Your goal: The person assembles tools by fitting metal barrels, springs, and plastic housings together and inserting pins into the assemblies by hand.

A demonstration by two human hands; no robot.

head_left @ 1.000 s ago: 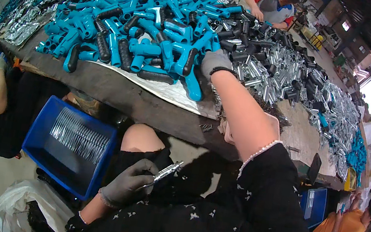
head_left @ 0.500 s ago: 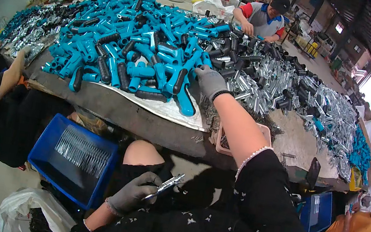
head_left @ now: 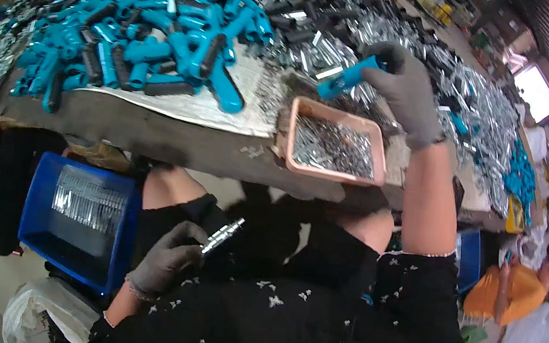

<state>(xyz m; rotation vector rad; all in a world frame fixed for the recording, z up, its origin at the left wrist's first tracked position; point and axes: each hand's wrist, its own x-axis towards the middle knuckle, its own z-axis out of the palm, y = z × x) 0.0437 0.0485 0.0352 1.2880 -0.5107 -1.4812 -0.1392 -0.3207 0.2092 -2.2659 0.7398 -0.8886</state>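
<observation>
My left hand (head_left: 167, 259), in a grey glove, is closed around one end of a shiny metal cylinder (head_left: 223, 235) with stepped rings, held low over my lap. Over the table, my gloved right hand (head_left: 408, 96) grips a teal plastic tube-like piece (head_left: 348, 79) between thumb and fingers, its free end tilted down to the left. Below that piece stands a pink tray (head_left: 331, 175) with many small metal parts in it. A large heap of teal and black plastic pieces (head_left: 143, 50) lies to the left, partly on white cloth (head_left: 256, 107).
Silver metal tubes (head_left: 471, 109) and black sleeves cover the right of the table. A blue bin (head_left: 126, 234) with a row of metal parts stands lower left, beside a white sack (head_left: 21, 318). Other people work at both sides and across the table.
My right hand has lifted from the edge of the heap and moved right, now with a teal tube-like piece. My left hand still holds the metal cylinder. The view has shifted, showing the pink tray fully.
</observation>
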